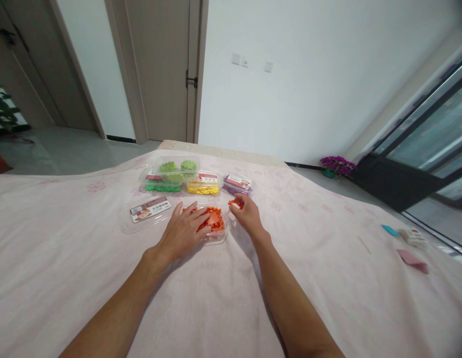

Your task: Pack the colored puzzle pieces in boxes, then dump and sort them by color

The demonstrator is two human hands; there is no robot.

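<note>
Head view: my right grip (250, 217) pinches a small orange-red piece (234, 204); light pressure should suffice. Just left, my spread left grip (184, 228) lies over the clear rectangular plastic box (220, 239), best steadied gently.

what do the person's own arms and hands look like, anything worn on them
Both are bare. The left hand and right hand have no gloves, and no rings can be made out. The left forearm and right forearm widen from slimmer wrists, with no sleeve, watch or bracelet in view. Nails are too small to judge.
</note>
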